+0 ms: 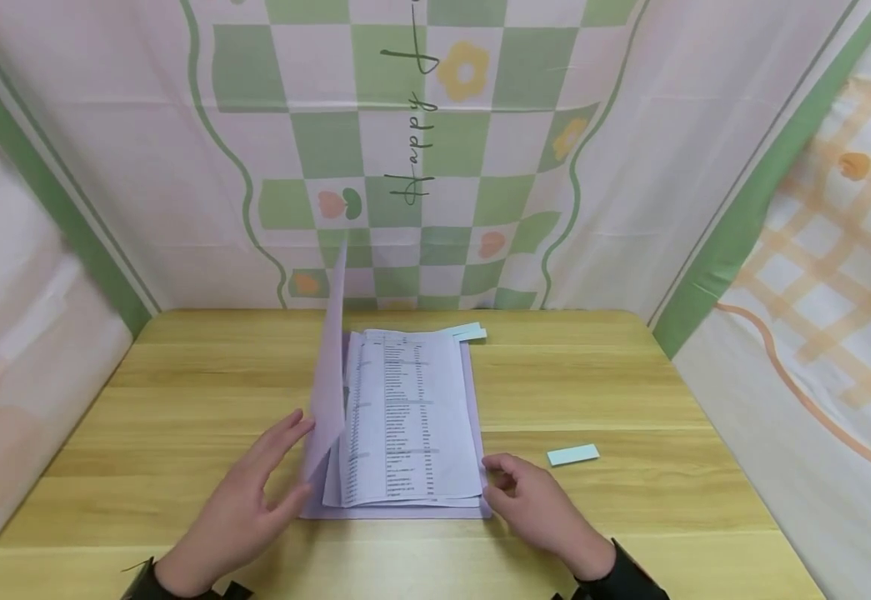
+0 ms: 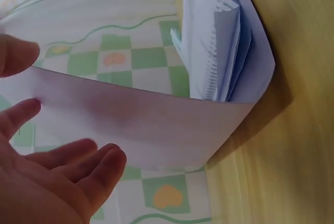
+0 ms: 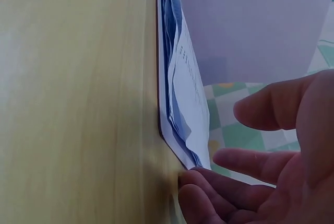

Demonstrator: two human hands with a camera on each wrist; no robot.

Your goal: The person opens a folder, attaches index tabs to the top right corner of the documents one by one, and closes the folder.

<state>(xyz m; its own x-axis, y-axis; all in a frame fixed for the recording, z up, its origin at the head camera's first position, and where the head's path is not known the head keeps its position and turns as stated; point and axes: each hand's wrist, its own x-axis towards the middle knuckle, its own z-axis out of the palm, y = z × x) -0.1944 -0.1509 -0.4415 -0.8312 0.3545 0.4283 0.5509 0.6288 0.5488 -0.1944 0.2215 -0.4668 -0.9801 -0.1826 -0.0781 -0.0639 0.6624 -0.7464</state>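
A light purple folder (image 1: 486,510) lies on the table with its front cover (image 1: 327,367) standing nearly upright on the left. Inside is a stack of printed sheets (image 1: 405,417), the top one covered in rows and columns of text. My left hand (image 1: 247,492) is at the outer side of the cover, fingers spread and fingertips right at it. In the left wrist view, the cover (image 2: 151,125) stands beyond the fingers. My right hand (image 1: 536,504) is at the folder's lower right edge, its fingers loosely bent and, in the right wrist view, the thumb (image 3: 266,106) apart from the fingers.
A pale blue strip (image 1: 573,454) lies on the wooden table (image 1: 180,400) to the right of the folder. More pale blue strips (image 1: 469,332) stick out at the stack's top right corner. A checkered curtain (image 1: 405,150) hangs behind the table, with cloth on both sides.
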